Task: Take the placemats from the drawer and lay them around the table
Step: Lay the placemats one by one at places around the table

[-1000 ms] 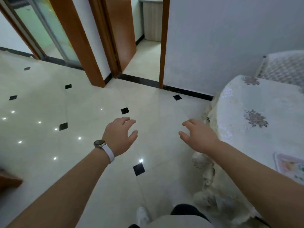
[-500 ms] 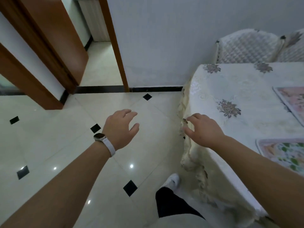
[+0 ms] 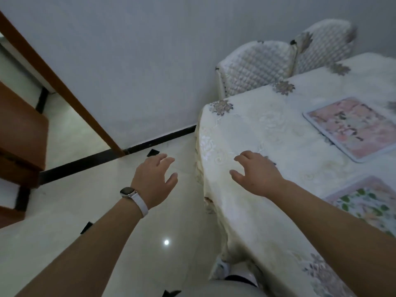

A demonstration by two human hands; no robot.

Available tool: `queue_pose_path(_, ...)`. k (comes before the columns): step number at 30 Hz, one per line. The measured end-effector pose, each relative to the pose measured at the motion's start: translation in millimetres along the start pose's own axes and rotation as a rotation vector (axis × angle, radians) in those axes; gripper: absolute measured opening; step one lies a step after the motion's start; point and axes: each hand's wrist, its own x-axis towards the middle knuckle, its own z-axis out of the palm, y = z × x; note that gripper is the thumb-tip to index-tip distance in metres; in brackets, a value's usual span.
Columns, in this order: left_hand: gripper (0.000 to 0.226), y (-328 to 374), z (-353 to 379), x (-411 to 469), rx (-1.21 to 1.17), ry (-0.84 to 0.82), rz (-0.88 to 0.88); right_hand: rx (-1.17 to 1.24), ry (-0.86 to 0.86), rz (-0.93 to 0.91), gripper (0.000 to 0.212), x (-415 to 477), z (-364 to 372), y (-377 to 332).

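Two placemats are seen lying flat on the counter (image 3: 246,129), which is covered with a pale embroidered cloth. The pink placemat (image 3: 351,129) is set toward the far right. The leaf-patterned placemat (image 3: 368,202) lies nearer, at the right edge of the view, and is partly cut off. The two are kept apart by a strip of bare cloth.

The right hand (image 3: 255,174) is held palm down over the left part of the counter. Its fingers (image 3: 242,157) are loosely spread and slightly bent, and nothing is gripped; whether the cloth is touched cannot be told. The left hand (image 3: 154,181), with a watch (image 3: 128,192) worn at the wrist, is held over the tiled floor (image 3: 85,221) left of the counter, fingers (image 3: 160,157) relaxed and parted, nothing held.

Two quilted chairs (image 3: 255,67) are placed at the counter's far side, against the wall.
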Motion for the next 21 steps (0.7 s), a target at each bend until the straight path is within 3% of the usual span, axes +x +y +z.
queue_pose_path(7, 0.047, 58.8, 24.9, 91.9, -0.087, -0.086, 0.261, 0.037, 0.086, 0.299, 0.053, -22.5, -16.7, 80.3)
queue_pose_path(12, 0.049, 99.3, 52.1, 144.6, -0.168, -0.17, 0.393, 0.031, 0.055, 0.497, 0.057, -40.6, -10.8, 121.6)
queue_pose_path(21, 0.044, 148.4, 109.1, 270.4, -0.25, -0.306, 0.631, 0.13, 0.091, 0.845, 0.057, -10.1, -21.5, 169.1)
